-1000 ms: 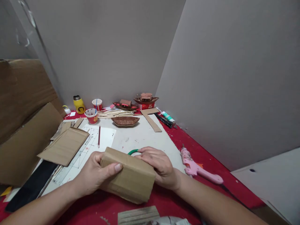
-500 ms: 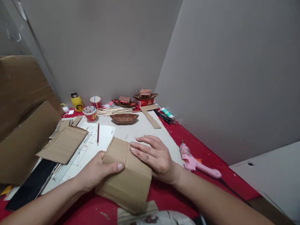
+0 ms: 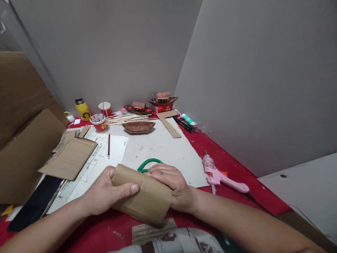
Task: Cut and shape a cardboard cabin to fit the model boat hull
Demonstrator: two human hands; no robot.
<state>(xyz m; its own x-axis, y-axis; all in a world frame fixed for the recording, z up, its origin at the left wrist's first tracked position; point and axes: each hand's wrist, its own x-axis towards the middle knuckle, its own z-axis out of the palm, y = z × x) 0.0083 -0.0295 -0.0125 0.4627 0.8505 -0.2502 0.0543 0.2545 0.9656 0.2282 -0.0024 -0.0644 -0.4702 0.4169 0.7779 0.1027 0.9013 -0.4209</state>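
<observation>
Between my hands is a piece of brown cardboard (image 3: 150, 202), creased and bent over along its far edge. My left hand (image 3: 101, 193) grips its left side, thumb flat on the upper face and fingers hidden beneath. On the far right edge, my right hand (image 3: 172, 182) has its fingers curled over the cardboard; their tips are partly hidden. A green looped handle (image 3: 149, 160), looking like that of scissors, shows just beyond the cardboard beside my right fingers. The rest of it is out of sight.
Cardboard scraps (image 3: 70, 156), a drawing with a ruler, and a pencil (image 3: 108, 146) lie left. Behind are paper cups (image 3: 98, 123), sticks, a small boat hull (image 3: 138, 127) and two model boats. A pink glue gun (image 3: 223, 179) rests right, by the wall.
The cardboard has tipped and bent, showing less of its face. My right fingers have curled down over its edge. The green handle has come into sight behind it.
</observation>
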